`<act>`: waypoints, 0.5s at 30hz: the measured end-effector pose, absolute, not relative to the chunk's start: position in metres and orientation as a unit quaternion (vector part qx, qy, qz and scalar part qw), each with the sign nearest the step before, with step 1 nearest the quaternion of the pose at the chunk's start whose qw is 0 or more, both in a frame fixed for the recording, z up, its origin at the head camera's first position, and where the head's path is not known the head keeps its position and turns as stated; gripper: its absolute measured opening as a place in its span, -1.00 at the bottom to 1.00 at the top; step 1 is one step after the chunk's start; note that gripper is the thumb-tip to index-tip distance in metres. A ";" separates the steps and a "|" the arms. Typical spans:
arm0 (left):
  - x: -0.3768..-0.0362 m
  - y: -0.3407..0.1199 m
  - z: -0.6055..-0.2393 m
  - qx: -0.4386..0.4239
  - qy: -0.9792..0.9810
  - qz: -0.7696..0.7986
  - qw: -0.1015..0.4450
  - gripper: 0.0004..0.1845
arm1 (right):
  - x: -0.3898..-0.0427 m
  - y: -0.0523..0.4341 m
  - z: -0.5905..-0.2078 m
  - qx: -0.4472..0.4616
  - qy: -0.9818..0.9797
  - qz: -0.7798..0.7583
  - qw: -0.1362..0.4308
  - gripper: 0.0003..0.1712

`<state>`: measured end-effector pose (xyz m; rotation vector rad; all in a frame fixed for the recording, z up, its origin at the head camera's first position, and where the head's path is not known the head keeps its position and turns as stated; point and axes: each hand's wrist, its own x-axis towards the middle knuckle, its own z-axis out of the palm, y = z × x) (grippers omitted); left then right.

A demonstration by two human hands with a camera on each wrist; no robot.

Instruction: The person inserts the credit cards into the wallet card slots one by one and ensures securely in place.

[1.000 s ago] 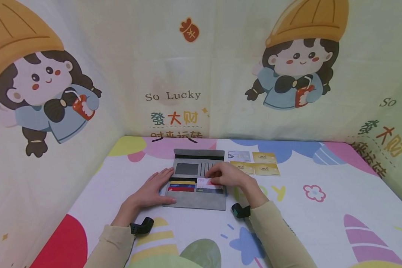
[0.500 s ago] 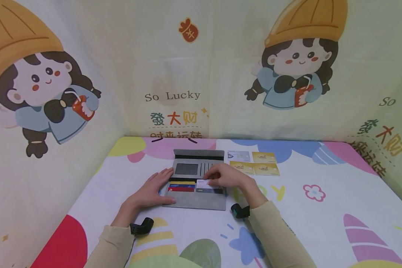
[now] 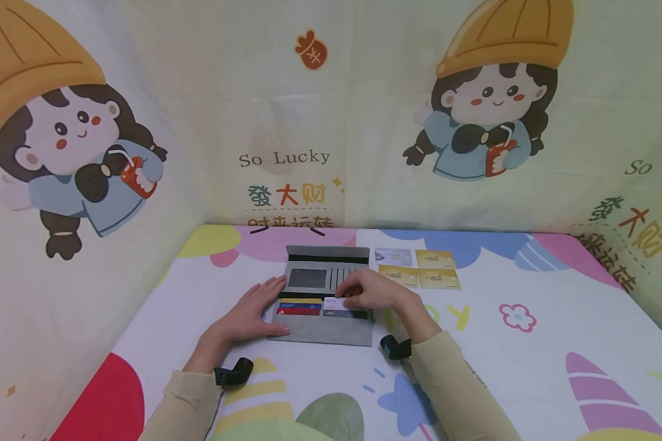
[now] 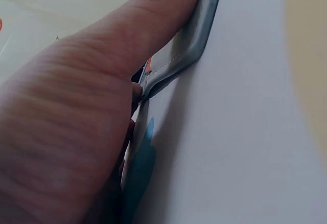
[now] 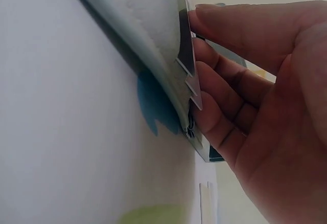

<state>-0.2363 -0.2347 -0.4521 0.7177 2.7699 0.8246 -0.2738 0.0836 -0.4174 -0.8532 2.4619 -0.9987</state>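
Observation:
A grey long wallet (image 3: 320, 329) lies unfolded on the table in the head view. My left hand (image 3: 248, 315) rests on its left edge, fingers stretched out, thumb (image 4: 153, 19) on the near panel. With thumb and fingers my right hand (image 3: 377, 289) pinches a white card (image 3: 330, 302), partly tucked into a right-hand slot behind a dark card (image 3: 344, 313). Seen from the right wrist, the fingertips (image 5: 207, 114) bend against the cards' side; the card's far part is hidden. Blue, yellow and red cards (image 3: 298, 306) fill the left slots.
Behind the right hand lie several loose cards: a silver one (image 3: 393, 256) and gold ones (image 3: 440, 278). A patterned cloth (image 3: 507, 380) covers the table, and printed curtains (image 3: 375, 122) stand around its back and sides.
The white card has slid a little deeper into its slot, toward me, and the right hand's fingers have shifted slightly left and down with it. The left hand stays put.

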 end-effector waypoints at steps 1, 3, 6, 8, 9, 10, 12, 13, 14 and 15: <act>-0.236 -0.235 -0.452 0.240 0.927 0.276 0.082 0.16 | -0.274 0.084 -0.417 -0.301 0.869 -0.352 0.176 -0.80; -0.236 -0.235 -0.452 0.239 0.927 0.276 0.082 0.16 | -0.274 0.084 -0.417 -0.299 0.869 -0.352 0.178 -0.79; -0.235 -0.235 -0.451 0.239 0.927 0.277 0.082 0.16 | -0.273 0.084 -0.416 -0.297 0.868 -0.354 0.181 -0.79; -0.235 -0.234 -0.451 0.239 0.927 0.277 0.083 0.15 | -0.273 0.084 -0.415 -0.297 0.868 -0.354 0.183 -0.79; -0.234 -0.234 -0.450 0.239 0.927 0.278 0.084 0.15 | -0.272 0.084 -0.415 -0.298 0.868 -0.353 0.183 -0.79; -0.234 -0.234 -0.450 0.238 0.927 0.278 0.084 0.15 | -0.272 0.084 -0.414 -0.300 0.867 -0.353 0.184 -0.79; -0.233 -0.234 -0.450 0.239 0.927 0.278 0.085 0.15 | -0.272 0.084 -0.414 -0.301 0.867 -0.351 0.184 -0.79; -0.233 -0.234 -0.450 0.239 0.927 0.278 0.085 0.15 | -0.272 0.084 -0.414 -0.303 0.867 -0.351 0.184 -0.79; -0.233 -0.234 -0.450 0.239 0.927 0.278 0.085 0.15 | -0.272 0.084 -0.414 -0.304 0.867 -0.350 0.185 -0.79; -0.233 -0.234 -0.450 0.239 0.927 0.277 0.085 0.15 | -0.272 0.084 -0.414 -0.305 0.867 -0.349 0.185 -0.79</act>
